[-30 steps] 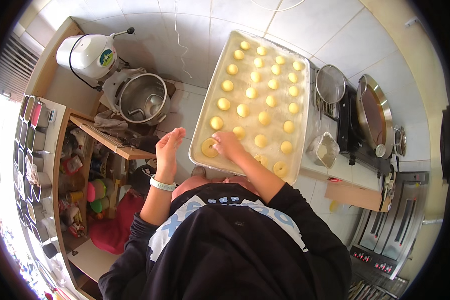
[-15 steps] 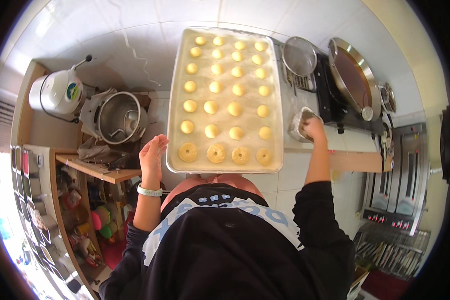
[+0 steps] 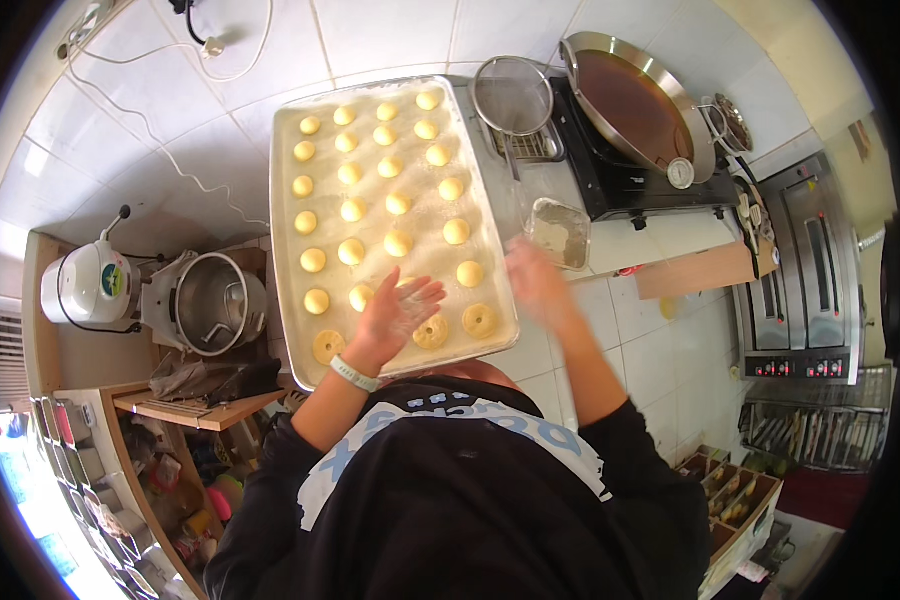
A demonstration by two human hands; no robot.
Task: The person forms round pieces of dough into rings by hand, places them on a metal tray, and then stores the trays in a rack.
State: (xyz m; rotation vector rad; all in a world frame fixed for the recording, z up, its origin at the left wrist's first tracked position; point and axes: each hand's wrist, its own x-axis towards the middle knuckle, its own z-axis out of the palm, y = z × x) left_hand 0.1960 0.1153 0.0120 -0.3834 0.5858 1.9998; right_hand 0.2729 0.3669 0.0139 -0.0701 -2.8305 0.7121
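Observation:
A large baking tray (image 3: 428,212) carries rows of round yellow dough balls (image 3: 350,252). Along its near edge lie flattened dough rounds (image 3: 480,321) with a hole in the middle. Over the near part of the tray I hold my left hand (image 3: 395,318) with the palm up and fingers stretched out, whitish powder on the skin; it covers part of the nearest pieces. My right hand (image 3: 540,278) is smeared by motion at the tray's right edge, beside a clear rectangular container (image 3: 584,250) with pale powder inside. Its fingers cannot be made out.
A round sieve (image 3: 512,95) lies right of the tray. Beyond it, a wide pan of brown liquid (image 3: 635,105) with a dial thermometer (image 3: 680,173) sits on a black stove (image 3: 610,190). At left stand a metal pot (image 3: 220,300) and white mixer (image 3: 90,285). An oven (image 3: 805,270) is far right.
My right hand has come out of the powder container and moved left to the tray. My left hand has moved right, over the tray, palm now up. The view has turned.

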